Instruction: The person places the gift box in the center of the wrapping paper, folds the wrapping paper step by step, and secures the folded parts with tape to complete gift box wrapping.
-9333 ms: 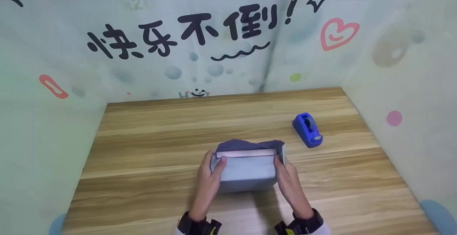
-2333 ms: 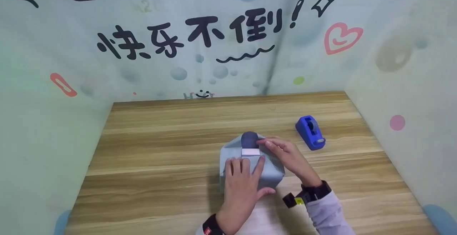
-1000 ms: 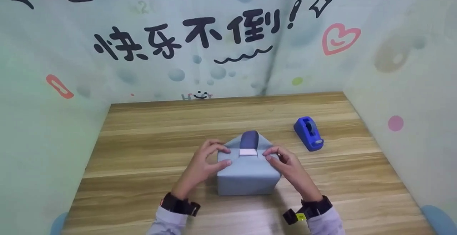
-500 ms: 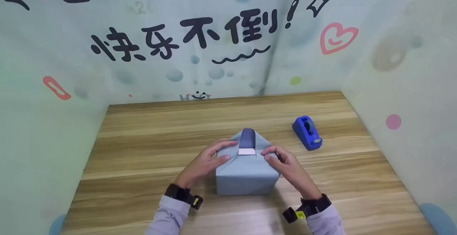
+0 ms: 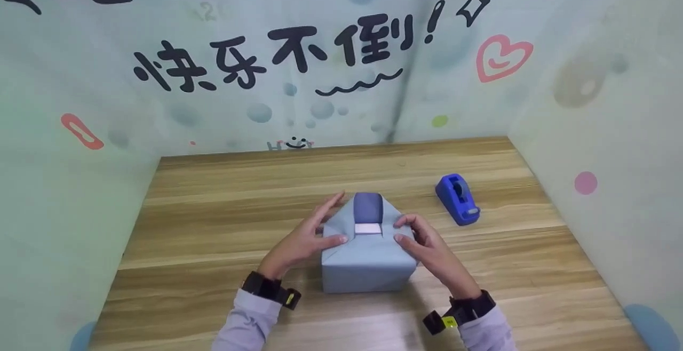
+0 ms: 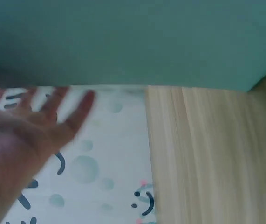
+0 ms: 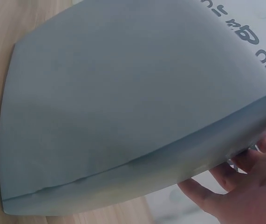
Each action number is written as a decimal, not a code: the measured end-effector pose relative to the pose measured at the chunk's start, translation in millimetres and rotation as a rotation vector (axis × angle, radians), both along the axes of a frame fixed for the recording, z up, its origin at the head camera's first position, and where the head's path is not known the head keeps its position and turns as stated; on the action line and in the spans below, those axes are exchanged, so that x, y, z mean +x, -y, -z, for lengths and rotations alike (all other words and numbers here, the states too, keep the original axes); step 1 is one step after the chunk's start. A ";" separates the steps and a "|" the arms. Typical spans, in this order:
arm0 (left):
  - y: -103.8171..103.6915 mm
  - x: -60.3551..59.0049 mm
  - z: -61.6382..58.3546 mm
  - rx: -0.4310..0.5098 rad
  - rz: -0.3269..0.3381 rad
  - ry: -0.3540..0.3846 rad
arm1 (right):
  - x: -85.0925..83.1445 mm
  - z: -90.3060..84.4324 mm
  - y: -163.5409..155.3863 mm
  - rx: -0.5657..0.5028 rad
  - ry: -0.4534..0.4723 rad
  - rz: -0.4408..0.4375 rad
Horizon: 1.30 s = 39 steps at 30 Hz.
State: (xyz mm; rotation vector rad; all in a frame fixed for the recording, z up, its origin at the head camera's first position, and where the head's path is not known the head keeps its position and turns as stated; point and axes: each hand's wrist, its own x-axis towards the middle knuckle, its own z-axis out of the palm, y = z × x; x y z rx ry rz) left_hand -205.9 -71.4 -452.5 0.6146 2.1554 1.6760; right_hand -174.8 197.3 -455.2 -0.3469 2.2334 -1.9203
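Note:
A box wrapped in light blue-grey paper (image 5: 368,273) stands on the table in the head view. Folded paper slants in from both sides of its top, leaving a white strip of box (image 5: 368,228) and a dark blue paper flap (image 5: 368,208) showing. My left hand (image 5: 301,241) is at the left side, thumb on the top fold, other fingers extended toward the back; the left wrist view shows them spread beside the paper. My right hand (image 5: 429,244) holds the right edge, thumb and bent forefinger on the fold. In the right wrist view its fingers (image 7: 226,175) lie along the edge.
A blue tape dispenser (image 5: 458,199) stands right of the box, toward the back. The wooden table (image 5: 213,207) meets printed fabric walls (image 5: 213,116) at the back and both sides.
Over the last seconds both paper sides were folded inward over the top. Just now the left fingers lifted off the fold and straightened toward the back; the right hand stays almost still.

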 end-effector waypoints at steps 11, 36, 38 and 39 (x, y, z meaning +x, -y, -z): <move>-15.0 13.2 8.0 0.093 -0.224 0.322 | -10.0 5.5 -4.5 -0.117 0.176 -0.032; -28.1 30.0 2.1 0.077 -0.585 0.080 | -8.7 8.6 5.1 -0.158 0.163 0.121; -28.8 32.5 3.1 0.068 -0.606 -0.034 | -8.6 8.7 5.8 -0.170 0.161 0.117; -28.8 33.5 3.4 0.059 -0.608 -0.082 | -8.4 8.8 6.1 -0.178 0.164 0.118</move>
